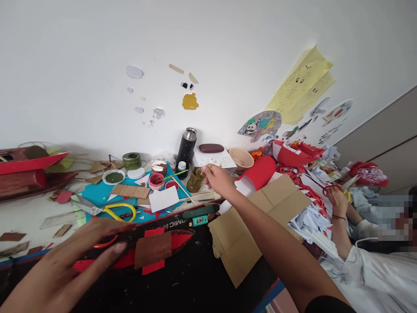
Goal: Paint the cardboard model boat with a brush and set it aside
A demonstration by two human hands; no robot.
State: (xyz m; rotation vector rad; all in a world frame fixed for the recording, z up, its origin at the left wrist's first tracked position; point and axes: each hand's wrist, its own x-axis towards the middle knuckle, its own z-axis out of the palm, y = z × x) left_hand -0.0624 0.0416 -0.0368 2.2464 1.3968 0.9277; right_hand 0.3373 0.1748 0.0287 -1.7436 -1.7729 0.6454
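My left hand grips the near end of a small model boat, brown outside and red inside, with a brown cover across its middle. Its thumb and fingers hide that end. Pinched in my right hand is a thin green-ended stick, probably a paintbrush; its lower part is hidden. That hand is beside a jar of murky brownish-green liquid. A green brush leans in a pot of red paint to the left. Yellow-handled scissors lie behind my left hand.
Finished-looking boats stand at the left. Along the wall are a black thermos, a green paint jar and a beige bowl. Brown cardboard lies at right. Another person's hand holds scissors over paper scraps.
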